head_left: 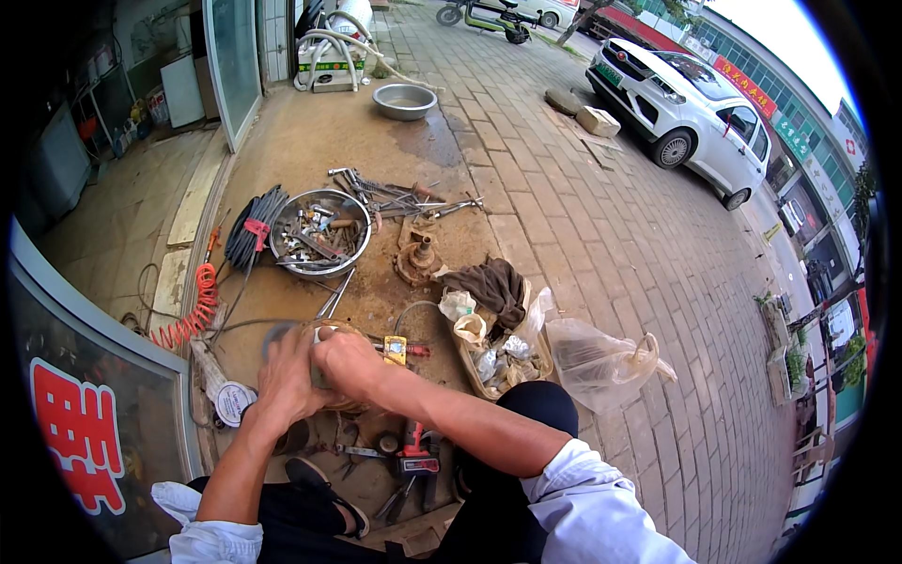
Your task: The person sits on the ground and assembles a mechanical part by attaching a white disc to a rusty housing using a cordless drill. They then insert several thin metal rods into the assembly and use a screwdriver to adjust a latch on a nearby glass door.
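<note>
My left hand [289, 378] and my right hand [346, 363] are close together, low and left of the middle. Their fingers are curled around a roundish, grey-and-brown part [323, 376], mostly covered by the hands, so its kind cannot be told. Just right of the hands lies a yellow tool or block [395, 351] with a red piece beside it. Below my right forearm stands a red and black cordless drill [415, 459], with pliers [362, 451] and other hand tools around it. A round white-faced gauge or tape reel [234, 402] is left of my left wrist.
A metal bowl of small parts [319, 273] stands beyond my hands, beside coiled black cable [249, 235] and wrenches [404, 199]. A rusty flanged part [419, 259] and a box of rags and bags [503, 362] are nearer. A red coiled hose [193, 315] lies left; a white car [691, 108] is parked far right.
</note>
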`<state>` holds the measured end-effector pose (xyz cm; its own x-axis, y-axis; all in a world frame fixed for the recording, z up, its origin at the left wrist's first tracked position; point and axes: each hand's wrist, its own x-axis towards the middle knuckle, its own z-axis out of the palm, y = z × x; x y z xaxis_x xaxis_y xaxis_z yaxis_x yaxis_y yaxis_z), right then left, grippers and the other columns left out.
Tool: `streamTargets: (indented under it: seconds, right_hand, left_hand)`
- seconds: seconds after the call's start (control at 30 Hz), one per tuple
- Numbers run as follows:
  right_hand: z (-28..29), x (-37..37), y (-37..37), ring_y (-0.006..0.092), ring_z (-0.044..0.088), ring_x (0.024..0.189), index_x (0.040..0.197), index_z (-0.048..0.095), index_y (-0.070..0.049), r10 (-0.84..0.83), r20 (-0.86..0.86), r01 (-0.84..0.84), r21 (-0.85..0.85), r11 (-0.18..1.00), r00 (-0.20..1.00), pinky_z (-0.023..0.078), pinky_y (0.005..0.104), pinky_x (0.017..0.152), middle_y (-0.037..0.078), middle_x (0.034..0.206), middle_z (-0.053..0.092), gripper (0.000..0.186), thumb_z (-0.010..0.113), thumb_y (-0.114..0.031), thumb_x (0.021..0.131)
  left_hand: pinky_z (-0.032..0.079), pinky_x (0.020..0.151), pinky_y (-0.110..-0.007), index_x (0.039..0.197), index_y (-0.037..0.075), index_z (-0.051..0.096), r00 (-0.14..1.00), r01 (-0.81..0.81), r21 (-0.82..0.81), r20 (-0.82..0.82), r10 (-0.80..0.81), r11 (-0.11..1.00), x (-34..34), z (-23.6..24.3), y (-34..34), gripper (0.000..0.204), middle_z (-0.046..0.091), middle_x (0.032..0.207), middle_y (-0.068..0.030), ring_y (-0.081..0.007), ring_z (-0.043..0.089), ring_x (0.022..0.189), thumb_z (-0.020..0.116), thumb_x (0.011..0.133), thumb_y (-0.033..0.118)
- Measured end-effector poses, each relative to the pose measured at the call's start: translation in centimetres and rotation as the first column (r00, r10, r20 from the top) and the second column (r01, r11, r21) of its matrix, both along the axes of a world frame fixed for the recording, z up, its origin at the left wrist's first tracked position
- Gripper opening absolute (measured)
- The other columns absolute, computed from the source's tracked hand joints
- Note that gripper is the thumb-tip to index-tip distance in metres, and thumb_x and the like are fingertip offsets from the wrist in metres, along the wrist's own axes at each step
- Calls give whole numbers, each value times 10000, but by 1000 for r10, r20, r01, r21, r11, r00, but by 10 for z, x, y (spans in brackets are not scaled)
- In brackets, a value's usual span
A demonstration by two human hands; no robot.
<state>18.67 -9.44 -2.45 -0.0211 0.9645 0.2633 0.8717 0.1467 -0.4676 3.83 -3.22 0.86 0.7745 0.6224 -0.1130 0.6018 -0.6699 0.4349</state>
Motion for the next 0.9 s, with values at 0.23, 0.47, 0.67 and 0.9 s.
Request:
streamTargets:
  seconds: [0.23, 0.47, 0.67, 0.9]
  right_hand:
    - [1, -1, -5, 377, 724, 818, 825, 716, -37, -31, 109, 46, -136, 990, 994, 588, 445, 712, 199, 848, 719, 109, 704, -118, 753]
    - [0, -2, -4, 394, 719, 829, 795, 717, -22, -52, 82, 54, -25, 998, 995, 586, 469, 720, 208, 893, 712, 85, 694, -89, 747]
    - [4, -2, -2, 399, 703, 937, 863, 717, 1, -2, 83, 17, -180, 983, 997, 576, 475, 805, 211, 938, 696, 136, 691, -85, 760]
    - [3, 0, -6, 411, 694, 932, 827, 704, 3, -56, 15, 58, -154, 986, 998, 568, 484, 817, 222, 941, 691, 110, 690, -80, 757]
  left_hand:
    - [468, 1023, -573, 1490, 57, 402, 999, -24, 25, -48, 25, 999, 1, -1, -1, 1094, 434, 1501, -200, -450, 452, 1311, 960, 581, 300]
    - [473, 1018, -575, 1481, 55, 410, 1000, -9, 26, -20, 10, 1000, 1, 1, -1, 1092, 441, 1496, -202, -458, 456, 1308, 962, 575, 314]
    - [484, 1013, -553, 1467, 54, 428, 1000, -13, 40, -25, 14, 999, 1, 1, -1, 1086, 453, 1488, -196, -460, 471, 1287, 964, 565, 333]
    - [491, 1009, -523, 1481, 42, 433, 998, -8, 84, -59, 13, 996, 2, -1, -1, 1084, 471, 1481, -172, -430, 501, 1250, 949, 587, 372]
